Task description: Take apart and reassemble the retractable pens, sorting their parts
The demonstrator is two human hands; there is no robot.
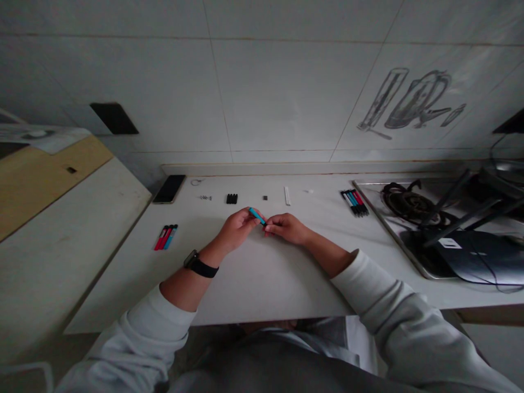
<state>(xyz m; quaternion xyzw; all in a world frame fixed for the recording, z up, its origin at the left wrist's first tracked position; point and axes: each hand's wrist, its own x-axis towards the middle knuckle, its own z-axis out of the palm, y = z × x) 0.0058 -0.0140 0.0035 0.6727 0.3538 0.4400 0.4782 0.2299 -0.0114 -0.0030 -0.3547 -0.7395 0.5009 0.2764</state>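
Over the middle of the white counter, both hands are on one teal pen. My left hand is closed around its teal barrel, which points up and to the left. The fingertips of my right hand pinch the dark lower end. Just beyond the hands lie a small dark piece, several short black pieces side by side, and thin white sticks. Small coiled pieces, like springs, are farther left.
Red and teal pens lie at the left; several more pens are at the right. A phone rests at the back left corner. On the right, a metal-edged recess holds a coiled dark cable and a dark appliance.
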